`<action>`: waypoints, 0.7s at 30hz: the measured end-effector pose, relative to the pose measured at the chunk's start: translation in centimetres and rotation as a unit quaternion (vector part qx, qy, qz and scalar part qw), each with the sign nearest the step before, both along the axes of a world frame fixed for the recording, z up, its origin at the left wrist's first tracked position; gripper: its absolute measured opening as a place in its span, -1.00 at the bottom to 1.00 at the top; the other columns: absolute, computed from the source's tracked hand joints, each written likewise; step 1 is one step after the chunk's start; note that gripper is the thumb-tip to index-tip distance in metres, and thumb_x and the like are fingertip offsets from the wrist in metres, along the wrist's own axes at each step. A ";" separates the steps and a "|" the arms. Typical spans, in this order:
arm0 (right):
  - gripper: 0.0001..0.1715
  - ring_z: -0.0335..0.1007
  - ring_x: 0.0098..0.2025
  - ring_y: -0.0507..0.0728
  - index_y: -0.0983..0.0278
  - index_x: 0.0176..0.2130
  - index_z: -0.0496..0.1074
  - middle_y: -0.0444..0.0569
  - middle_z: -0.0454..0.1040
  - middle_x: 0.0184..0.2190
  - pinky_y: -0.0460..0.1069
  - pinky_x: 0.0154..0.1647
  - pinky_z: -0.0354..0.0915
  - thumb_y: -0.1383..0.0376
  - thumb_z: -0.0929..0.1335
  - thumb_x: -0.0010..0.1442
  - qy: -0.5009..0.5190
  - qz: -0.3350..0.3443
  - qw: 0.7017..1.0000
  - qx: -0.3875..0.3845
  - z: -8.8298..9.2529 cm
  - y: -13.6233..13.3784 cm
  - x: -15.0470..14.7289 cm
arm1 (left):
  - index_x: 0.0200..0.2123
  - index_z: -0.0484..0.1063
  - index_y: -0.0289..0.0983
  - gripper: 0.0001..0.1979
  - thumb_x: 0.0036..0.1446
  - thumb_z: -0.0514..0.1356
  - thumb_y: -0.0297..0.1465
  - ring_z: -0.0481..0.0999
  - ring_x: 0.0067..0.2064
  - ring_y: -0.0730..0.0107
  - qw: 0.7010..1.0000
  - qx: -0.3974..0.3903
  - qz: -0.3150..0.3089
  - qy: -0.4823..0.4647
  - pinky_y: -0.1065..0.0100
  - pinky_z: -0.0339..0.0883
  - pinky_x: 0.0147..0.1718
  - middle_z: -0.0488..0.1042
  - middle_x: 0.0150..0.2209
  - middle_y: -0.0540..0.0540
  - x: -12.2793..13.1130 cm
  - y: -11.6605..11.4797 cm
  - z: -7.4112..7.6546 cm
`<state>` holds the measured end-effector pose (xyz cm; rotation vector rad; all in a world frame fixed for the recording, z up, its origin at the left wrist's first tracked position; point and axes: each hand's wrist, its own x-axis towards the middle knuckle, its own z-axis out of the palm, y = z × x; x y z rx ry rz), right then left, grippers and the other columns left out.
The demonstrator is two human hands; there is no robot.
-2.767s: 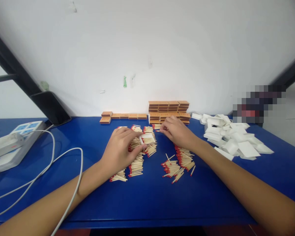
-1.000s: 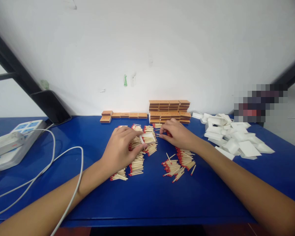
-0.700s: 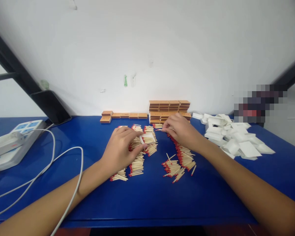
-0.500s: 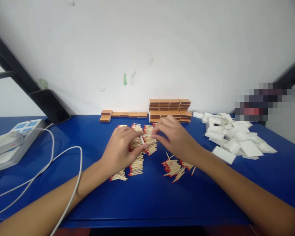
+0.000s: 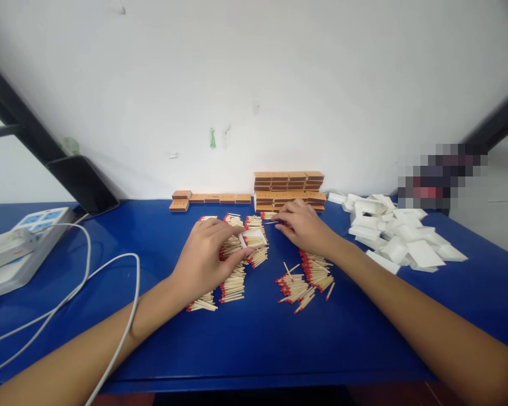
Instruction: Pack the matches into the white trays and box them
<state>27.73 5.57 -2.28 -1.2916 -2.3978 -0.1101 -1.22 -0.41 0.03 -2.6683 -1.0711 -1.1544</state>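
Observation:
My left hand (image 5: 214, 248) pinches the end of a small white matchbox tray (image 5: 265, 243) between thumb and fingers. Some matches lie inside the tray, which is above rows of red-tipped matches (image 5: 233, 282) on the table. Farther back and to the right, my right hand (image 5: 302, 225) is closed at the fingertips on a match (image 5: 271, 222), just in front of stacked matchboxes (image 5: 288, 183). Under and in front of its wrist lie two more piles of matches (image 5: 295, 287). My right palm and some fingertips are hidden.
Loose white trays (image 5: 406, 239) are heaped at the right on the blue table (image 5: 237, 349). A row of matchboxes (image 5: 211, 198) runs along the wall. On the left are a power strip (image 5: 34, 248), a dark phone-like slab (image 5: 82, 183) and a white cable (image 5: 138, 282) crossing my left forearm.
My right hand has moved from the tray back and to the right, to the matches near the matchboxes. My left hand still holds the tray in about the same place.

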 end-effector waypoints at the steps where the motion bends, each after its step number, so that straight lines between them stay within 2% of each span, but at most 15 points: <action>1: -0.72 0.30 0.03 0.37 0.24 -0.02 0.61 0.16 0.52 -0.11 0.27 0.08 0.27 0.27 0.32 0.42 -0.004 0.000 1.000 -0.001 -0.2 0.2 0.0 | 0.02 0.58 -0.24 -0.67 0.32 0.36 -0.16 0.61 -0.07 0.06 1.000 0.002 0.002 0.000 0.03 0.40 -0.06 0.68 -0.15 -0.16 0.0 0.0 0.0; 9: -0.73 0.31 0.07 0.39 0.24 -0.01 0.59 0.17 0.53 -0.10 0.26 0.08 0.25 0.23 0.34 0.40 -0.005 -0.012 1.000 0.004 -0.4 0.6 -0.1 | 0.03 0.57 -0.27 -0.64 0.30 0.38 -0.17 0.60 -0.07 0.07 1.000 0.004 0.000 -0.005 0.04 0.39 -0.06 0.68 -0.12 -0.16 0.0 -0.1 0.1; 16: -0.87 0.30 0.01 0.33 0.21 -0.20 0.54 0.10 0.50 -0.17 0.20 0.04 0.25 0.26 0.37 0.39 0.024 0.015 0.999 -0.024 -0.3 0.6 -0.4 | 0.04 0.57 -0.22 -0.67 0.31 0.37 -0.16 0.61 -0.07 0.08 1.000 -0.006 -0.001 -0.002 0.04 0.39 -0.07 0.69 -0.11 -0.15 0.0 -0.1 0.2; 21: -0.83 0.30 -0.01 0.32 0.21 -0.28 0.51 0.10 0.49 -0.20 0.19 0.02 0.26 0.30 0.36 0.38 0.017 0.011 0.999 -0.032 0.1 0.5 -0.5 | 0.04 0.57 -0.24 -0.66 0.31 0.37 -0.17 0.60 -0.08 0.08 1.000 -0.001 -0.003 -0.003 0.03 0.40 -0.06 0.68 -0.14 -0.15 0.0 0.0 0.0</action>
